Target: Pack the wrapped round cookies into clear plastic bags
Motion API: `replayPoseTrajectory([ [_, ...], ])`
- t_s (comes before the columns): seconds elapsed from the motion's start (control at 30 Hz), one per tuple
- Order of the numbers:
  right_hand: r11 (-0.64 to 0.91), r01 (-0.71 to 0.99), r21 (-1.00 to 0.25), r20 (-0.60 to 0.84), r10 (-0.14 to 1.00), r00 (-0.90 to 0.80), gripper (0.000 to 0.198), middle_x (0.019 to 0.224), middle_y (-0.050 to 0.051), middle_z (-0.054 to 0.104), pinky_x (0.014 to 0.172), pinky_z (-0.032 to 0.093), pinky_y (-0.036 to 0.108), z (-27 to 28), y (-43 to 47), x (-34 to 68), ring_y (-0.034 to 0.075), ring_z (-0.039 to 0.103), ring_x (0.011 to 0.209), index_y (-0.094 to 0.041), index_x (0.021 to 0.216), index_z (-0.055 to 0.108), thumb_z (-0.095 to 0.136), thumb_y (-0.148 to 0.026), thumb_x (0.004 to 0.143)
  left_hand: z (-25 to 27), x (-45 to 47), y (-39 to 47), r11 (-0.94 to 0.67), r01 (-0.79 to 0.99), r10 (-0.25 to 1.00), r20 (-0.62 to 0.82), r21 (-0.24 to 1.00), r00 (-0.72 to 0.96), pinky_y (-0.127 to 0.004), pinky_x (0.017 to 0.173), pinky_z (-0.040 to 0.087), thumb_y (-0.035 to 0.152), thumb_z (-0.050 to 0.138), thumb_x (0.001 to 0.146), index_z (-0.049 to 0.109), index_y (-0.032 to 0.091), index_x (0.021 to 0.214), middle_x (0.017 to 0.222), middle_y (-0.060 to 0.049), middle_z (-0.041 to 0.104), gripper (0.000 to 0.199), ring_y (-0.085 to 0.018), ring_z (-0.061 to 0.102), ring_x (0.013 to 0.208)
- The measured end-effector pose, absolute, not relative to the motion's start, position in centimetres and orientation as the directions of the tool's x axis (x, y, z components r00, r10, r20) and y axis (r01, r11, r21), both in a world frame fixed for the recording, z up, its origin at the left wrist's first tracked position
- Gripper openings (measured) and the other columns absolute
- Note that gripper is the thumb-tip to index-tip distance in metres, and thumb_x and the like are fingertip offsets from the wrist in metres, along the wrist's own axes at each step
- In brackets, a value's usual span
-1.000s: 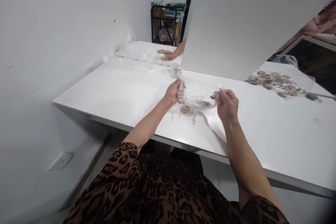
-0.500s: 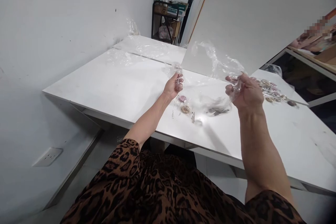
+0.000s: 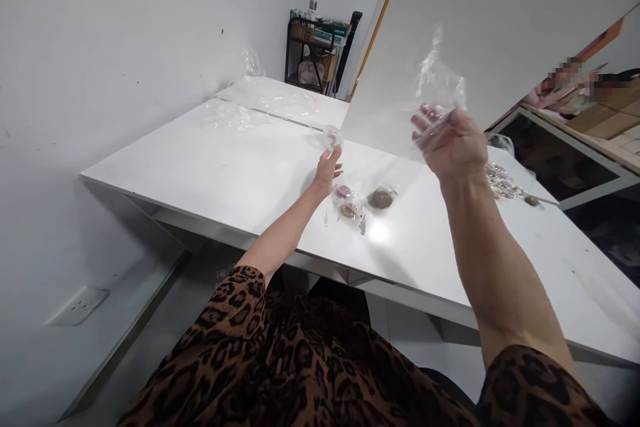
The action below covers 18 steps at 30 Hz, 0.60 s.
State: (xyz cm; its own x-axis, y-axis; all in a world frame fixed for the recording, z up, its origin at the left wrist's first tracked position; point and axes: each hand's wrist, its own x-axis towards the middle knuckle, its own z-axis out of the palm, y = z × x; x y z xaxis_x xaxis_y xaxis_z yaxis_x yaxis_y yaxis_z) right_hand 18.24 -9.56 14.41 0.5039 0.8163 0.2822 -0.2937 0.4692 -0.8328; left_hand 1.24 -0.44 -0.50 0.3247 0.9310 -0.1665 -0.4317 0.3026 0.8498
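Observation:
My left hand (image 3: pixel 327 170) is over the middle of the table, its fingers apart. A small round piece in clear wrap (image 3: pixel 332 139) is right at its fingertips. My right hand (image 3: pixel 450 140) is raised higher, with its fingers bent around a thin, crumpled clear plastic bag (image 3: pixel 440 83) that stands up above the hand. On the table between my hands lie a pink wrapped piece (image 3: pixel 343 191), a tan wrapped piece (image 3: pixel 349 211) and a dark brown round piece in clear wrap (image 3: pixel 383 199). I cannot make out what kind these pieces are.
Several more small wrapped pieces (image 3: pixel 505 180) lie at the right on the white table (image 3: pixel 200 160). Loose clear plastic (image 3: pixel 230 113) lies at the far left. A tall white panel (image 3: pixel 450 13) rises behind. A black shelf cart (image 3: pixel 310 53) stands farther back.
My right hand has lifted with the plastic bag. The dark brown piece, blurred under it before, now rests on the table. My left hand's fingers have loosened.

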Motion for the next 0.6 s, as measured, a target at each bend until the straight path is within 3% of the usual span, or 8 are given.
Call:
replayPoseTrajectory([
  [0.1, 0.564, -0.313, -0.764, 0.377, 0.784, 0.492, 0.018, 0.105, 0.005, 0.071, 0.081, 0.053, 0.039, 15.0, -9.4, 18.0, 0.021, 0.067, 0.097, -0.024, 0.094, 0.056, 0.047, -0.039, 0.101, -1.1, 1.6, -0.4, 0.285, -0.387, 0.913, -0.126, 0.877, 0.387, -0.026, 0.08, 0.047, 0.063, 0.066, 0.091, 0.06, 0.024, 0.123, 0.125, -0.008, 0.059, 0.051, -0.015, 0.062, 0.098],
  [0.27, 0.543, -0.39, -0.743, 0.354, 0.814, 0.46, 0.021, 0.098, 0.003, 0.071, 0.083, 0.053, 0.036, 16.2, -9.0, 17.3, 0.018, 0.068, 0.091, -0.023, 0.092, 0.054, 0.042, -0.036, 0.104, -1.8, 2.2, -0.8, 0.36, -0.419, 0.826, -0.076, 0.833, 0.558, -0.026, 0.071, 0.048, 0.071, 0.077, 0.079, 0.061, 0.022, 0.113, 0.106, -0.006, 0.062, 0.062, -0.013, 0.061, 0.082],
  [0.4, 0.562, -0.4, -0.724, 0.349, 0.799, 0.49, 0.028, 0.097, 0.002, 0.072, 0.082, 0.053, 0.035, 16.8, -8.9, 17.5, 0.017, 0.069, 0.091, -0.024, 0.086, 0.051, 0.037, -0.035, 0.107, -1.6, 2.3, -1.5, 0.396, -0.349, 0.721, -0.052, 0.849, 0.69, -0.023, 0.057, 0.038, 0.051, 0.095, 0.064, 0.065, 0.018, 0.101, 0.083, -0.001, 0.062, 0.058, -0.009, 0.053, 0.063],
  [0.5, 0.602, -0.335, -0.725, 0.374, 0.753, 0.542, 0.023, 0.103, 0.003, 0.071, 0.084, 0.05, 0.036, 16.5, -9.5, 18.9, 0.017, 0.068, 0.091, -0.024, 0.085, 0.05, 0.04, -0.033, 0.104, -1.3, 2.1, -1.9, 0.356, -0.318, 0.753, -0.068, 0.879, 0.655, -0.021, 0.052, 0.027, 0.04, 0.096, 0.065, 0.063, 0.018, 0.085, 0.07, 0.004, 0.056, 0.045, -0.006, 0.045, 0.054],
  [0.6, 0.603, -0.256, -0.755, 0.352, 0.704, 0.617, 0.012, 0.105, 0.003, 0.07, 0.082, 0.049, 0.035, 15.3, -10.7, 20.6, 0.017, 0.067, 0.088, -0.025, 0.086, 0.049, 0.048, -0.031, 0.097, -0.4, 1.9, -2.0, 0.258, -0.439, 0.843, 0.022, 0.861, 0.537, -0.019, 0.062, 0.036, 0.031, 0.093, 0.072, 0.055, 0.018, 0.075, 0.073, 0.004, 0.06, 0.04, -0.006, 0.054, 0.064],
])
